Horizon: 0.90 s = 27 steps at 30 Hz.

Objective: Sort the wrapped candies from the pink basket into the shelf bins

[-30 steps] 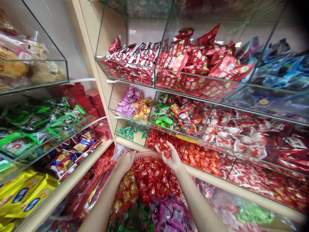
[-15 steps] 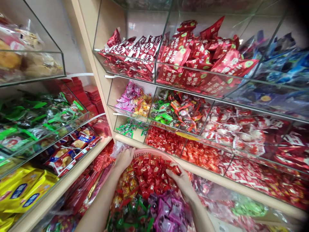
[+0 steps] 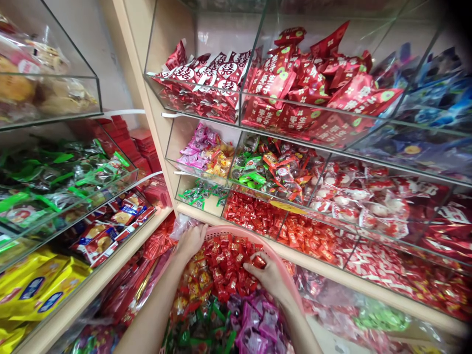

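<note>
Left hand (image 3: 191,241) curled on the far rim of the pink basket (image 3: 271,246), toward 11 o'clock. Right hand (image 3: 267,273) at 1 o'clock, fingers bent around red sweets, above the red candies (image 3: 228,263) inside. Purple candies (image 3: 258,322) at 5 o'clock, green-wrapped candies (image 3: 206,322) at 7.

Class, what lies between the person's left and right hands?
Red-wrapped candies, heaped in the pink basket, lie between the left hand and right hand, as the head view shows.
</note>
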### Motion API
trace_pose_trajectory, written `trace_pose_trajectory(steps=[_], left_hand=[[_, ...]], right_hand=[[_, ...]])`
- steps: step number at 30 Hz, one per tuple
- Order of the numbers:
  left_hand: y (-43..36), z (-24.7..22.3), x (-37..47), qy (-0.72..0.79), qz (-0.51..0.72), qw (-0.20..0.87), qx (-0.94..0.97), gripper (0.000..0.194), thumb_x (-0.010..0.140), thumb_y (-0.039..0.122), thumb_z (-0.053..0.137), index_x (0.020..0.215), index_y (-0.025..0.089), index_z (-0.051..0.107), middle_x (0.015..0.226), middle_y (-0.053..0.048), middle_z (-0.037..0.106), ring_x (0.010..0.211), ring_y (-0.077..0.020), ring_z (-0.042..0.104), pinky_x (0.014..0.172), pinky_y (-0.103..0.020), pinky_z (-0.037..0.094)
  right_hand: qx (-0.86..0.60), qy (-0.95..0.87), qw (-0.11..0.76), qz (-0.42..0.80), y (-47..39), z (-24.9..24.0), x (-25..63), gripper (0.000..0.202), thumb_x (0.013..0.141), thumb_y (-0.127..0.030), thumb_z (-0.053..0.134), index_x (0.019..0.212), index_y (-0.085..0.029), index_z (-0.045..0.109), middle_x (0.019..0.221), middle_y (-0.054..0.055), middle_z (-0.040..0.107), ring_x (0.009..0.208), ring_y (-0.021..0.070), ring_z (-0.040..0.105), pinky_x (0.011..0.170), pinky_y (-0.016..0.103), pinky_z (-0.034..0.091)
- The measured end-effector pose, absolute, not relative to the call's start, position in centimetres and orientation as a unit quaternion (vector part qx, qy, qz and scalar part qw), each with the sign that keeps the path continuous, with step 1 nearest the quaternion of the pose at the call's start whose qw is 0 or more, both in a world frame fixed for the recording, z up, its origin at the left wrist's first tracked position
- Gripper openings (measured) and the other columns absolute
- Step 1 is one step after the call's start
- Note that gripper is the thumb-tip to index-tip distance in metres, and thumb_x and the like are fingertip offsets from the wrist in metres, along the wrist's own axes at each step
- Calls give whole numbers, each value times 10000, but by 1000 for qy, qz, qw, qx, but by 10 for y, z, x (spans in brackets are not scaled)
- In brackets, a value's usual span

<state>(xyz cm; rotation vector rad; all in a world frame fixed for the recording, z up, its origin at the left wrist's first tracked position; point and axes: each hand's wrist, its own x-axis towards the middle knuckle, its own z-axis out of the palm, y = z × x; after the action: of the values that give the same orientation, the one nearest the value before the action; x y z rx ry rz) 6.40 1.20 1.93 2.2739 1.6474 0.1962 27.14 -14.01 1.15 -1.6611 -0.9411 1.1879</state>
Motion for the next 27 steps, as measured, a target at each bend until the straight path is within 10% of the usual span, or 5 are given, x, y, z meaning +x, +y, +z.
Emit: trace_pose_trajectory(steps=[9,15,27], left_hand=[[11,22,64,575,67,168,798,625,864,507,83,935,192,618,909,-114,669,875,-249,616,741,-344,436],[11,21,64,577,66,160,798,620,865,506,83,920,196,616,909,-111,668,865,-249,618,731,-346,438],[10,23,65,579,65,173,794,619,864,506,90,952,185,611,932,-117,661,903,-256,609,752,-341,426]], right_hand=[[-691,-449,460,329,-135,9,269,343,606,-517,638,732,-203,578,661,13,601,604,186,554,532,277,430],[-665,-332,507,437,-140,19,270,364,696,-501,566,935,-227,556,495,-47,506,392,135,466,379,243,367],[-579,-144,564,571,-154,24,273,316,665,-397,643,928,-244,558,877,15,636,694,159,621,465,216,478]])
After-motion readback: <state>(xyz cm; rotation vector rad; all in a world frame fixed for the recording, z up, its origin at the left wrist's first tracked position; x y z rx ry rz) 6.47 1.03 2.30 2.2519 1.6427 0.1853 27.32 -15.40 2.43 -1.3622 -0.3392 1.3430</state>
